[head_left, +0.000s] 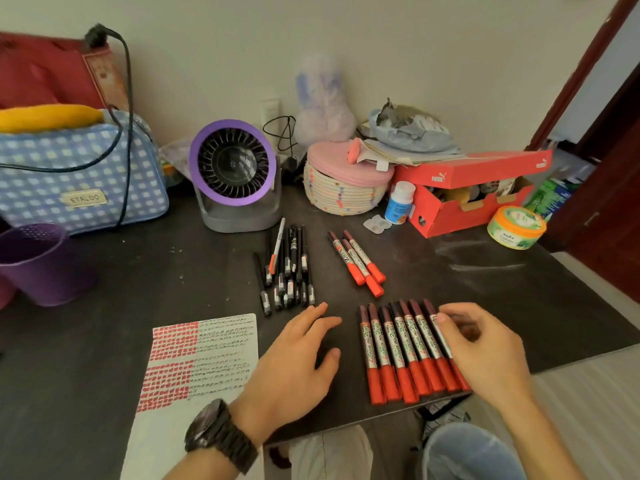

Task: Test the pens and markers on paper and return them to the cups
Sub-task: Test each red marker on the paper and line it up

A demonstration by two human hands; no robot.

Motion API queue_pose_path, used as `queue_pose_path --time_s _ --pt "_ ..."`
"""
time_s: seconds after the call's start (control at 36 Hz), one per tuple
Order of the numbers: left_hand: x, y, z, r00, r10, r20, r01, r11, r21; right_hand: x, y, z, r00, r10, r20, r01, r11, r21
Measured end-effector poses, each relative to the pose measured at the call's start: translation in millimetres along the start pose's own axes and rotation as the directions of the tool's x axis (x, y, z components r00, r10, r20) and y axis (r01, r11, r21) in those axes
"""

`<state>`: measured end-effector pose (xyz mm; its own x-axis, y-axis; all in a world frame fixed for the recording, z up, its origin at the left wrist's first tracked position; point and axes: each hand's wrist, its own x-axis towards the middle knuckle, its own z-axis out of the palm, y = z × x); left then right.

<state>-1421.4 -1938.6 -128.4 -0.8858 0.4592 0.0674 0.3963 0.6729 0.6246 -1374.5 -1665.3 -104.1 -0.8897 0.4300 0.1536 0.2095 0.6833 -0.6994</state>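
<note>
Several red markers (405,351) lie side by side in a row near the table's front edge. My right hand (485,344) rests on the right end of that row, its fingertips touching the outermost marker. My left hand (298,358) lies flat with spread fingers on the table, left of the row, holding nothing. Three more red markers (358,261) lie further back. A bunch of black pens (289,271), with one white pen among them, lies left of those. A paper sheet (204,355) covered in red and black test marks lies at the front left. A purple cup (40,263) stands at the far left.
A purple desk fan (233,171), a checked blue bag (79,168), a woven basket with a pink lid (346,188), a red shoebox (471,188), a white bottle (400,202) and a round green-and-orange tub (516,226) line the back. The dark table (138,289) ends near my knees.
</note>
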Motion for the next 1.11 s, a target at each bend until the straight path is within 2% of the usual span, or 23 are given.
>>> queue_pose_path --time_s 0.11,0.25,0.36,0.47,0.67,0.86,1.03,1.11 --pt "-21 -29 -41 0.993 -0.023 -0.118 0.028 0.999 0.04 11 -20 16 0.996 -0.064 0.054 0.064 0.998 -0.001" --pt "-57 -80 -89 0.957 -0.134 -0.256 0.169 0.978 0.122 35 -45 48 0.984 -0.113 0.136 0.125 0.989 -0.084" --pt "-86 -116 -112 0.924 -0.251 -0.288 0.3 0.943 0.143 56 -64 74 0.975 -0.146 0.17 0.179 0.964 -0.197" --pt "-108 -140 -115 0.91 -0.306 -0.281 0.357 0.922 0.15 73 -83 94 0.972 -0.119 0.204 0.185 0.921 -0.343" --pt "-122 -157 -107 0.921 -0.249 -0.3 0.312 0.932 0.182 80 -105 115 0.979 -0.042 0.197 0.147 0.82 -0.553" --pt "-121 -159 -107 0.927 -0.238 -0.29 0.301 0.933 0.199 77 -114 132 0.985 0.02 0.174 0.099 0.756 -0.647" --pt "-123 -158 -108 0.924 -0.24 -0.298 0.301 0.936 0.183 77 -116 136 0.996 -0.001 0.088 0.058 0.763 -0.644" --pt "-123 -158 -107 0.921 -0.244 -0.302 0.305 0.936 0.175 81 -116 136 0.995 0.025 0.096 0.047 0.734 -0.677"
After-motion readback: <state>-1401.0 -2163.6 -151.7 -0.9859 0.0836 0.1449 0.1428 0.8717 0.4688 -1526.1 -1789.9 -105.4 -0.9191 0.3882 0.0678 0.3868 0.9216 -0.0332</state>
